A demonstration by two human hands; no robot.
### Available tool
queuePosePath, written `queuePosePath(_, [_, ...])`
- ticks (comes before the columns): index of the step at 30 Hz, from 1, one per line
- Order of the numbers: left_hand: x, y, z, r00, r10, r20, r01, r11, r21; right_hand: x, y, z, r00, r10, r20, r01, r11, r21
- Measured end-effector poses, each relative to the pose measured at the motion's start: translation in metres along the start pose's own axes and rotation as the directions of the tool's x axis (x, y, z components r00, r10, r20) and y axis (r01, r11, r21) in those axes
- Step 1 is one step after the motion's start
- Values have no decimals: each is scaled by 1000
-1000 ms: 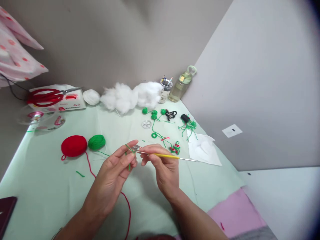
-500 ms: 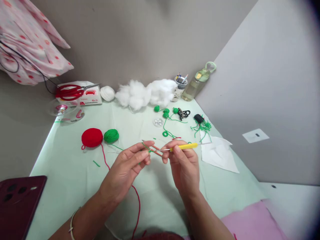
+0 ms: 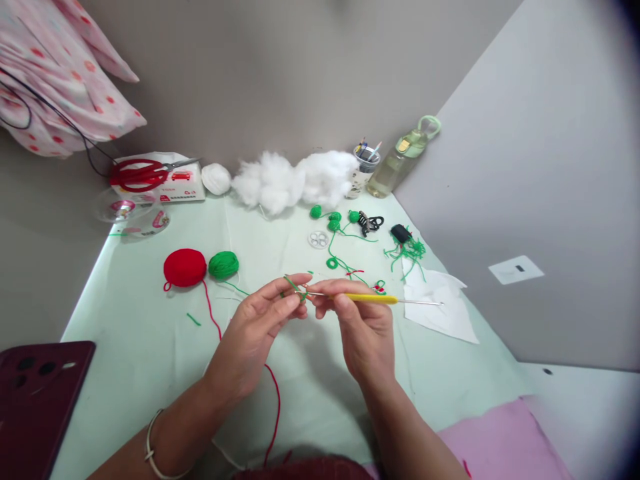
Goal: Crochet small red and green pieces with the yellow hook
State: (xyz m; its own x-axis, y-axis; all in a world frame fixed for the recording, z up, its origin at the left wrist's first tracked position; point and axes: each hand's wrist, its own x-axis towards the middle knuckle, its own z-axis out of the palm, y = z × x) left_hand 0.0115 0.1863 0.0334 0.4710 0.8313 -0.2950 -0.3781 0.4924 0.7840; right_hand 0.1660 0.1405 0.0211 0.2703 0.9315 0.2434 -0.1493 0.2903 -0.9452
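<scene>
My left hand (image 3: 255, 327) pinches a small piece of green yarn (image 3: 302, 295) between thumb and fingers, with a strand raised over the index finger. My right hand (image 3: 366, 333) grips a crochet hook (image 3: 373, 299) by its yellow handle. The hook's thin metal tip points left and meets the green yarn at the left fingertips. A bit of orange shows between the hands, too small to name. To the left lie a green yarn ball (image 3: 223, 265), whose strand runs toward my left hand, and a red yarn ball (image 3: 185, 268) with a loose tail.
White stuffing (image 3: 273, 183) lies along the wall beside a pen cup (image 3: 363, 175) and a bottle (image 3: 403, 163). Small green crocheted balls (image 3: 334, 225), a claw clip (image 3: 370, 223) and white paper (image 3: 440, 307) are beyond my hands. Red scissors (image 3: 140, 175) rest on a box; a phone (image 3: 45, 400) is near left.
The crochet hook has swung flatter and moved left, its tip now at the green yarn by my left fingertips. My hands are closer together. The view has shifted slightly.
</scene>
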Motion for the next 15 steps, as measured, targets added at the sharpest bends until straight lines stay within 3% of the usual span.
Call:
queuePosePath(5, [2, 0, 0, 999, 26, -31, -25, 999, 41, 1, -3, 4, 999, -37, -14, 35, 996, -77])
queuePosePath(9, [0, -6, 1, 996, 61, -69, -56, 996, 71, -3, -3, 7, 987, -157, 28, 159, 963, -218])
queuePosePath(11, [-1, -9, 3, 995, 60, -79, -58, 998, 36, -8, 0, 7, 954, -286, 93, 299, 863, -407])
queuePosePath(13, [-1, -12, 5, 999, 3, -50, -5, 999, -44, -11, 4, 6, 886, -420, 197, 450, 675, -585])
queuePosePath(15, [1, -12, 5, 996, -85, 21, 87, 987, -136, -12, 5, 4, 841, -483, 245, 513, 564, -647])
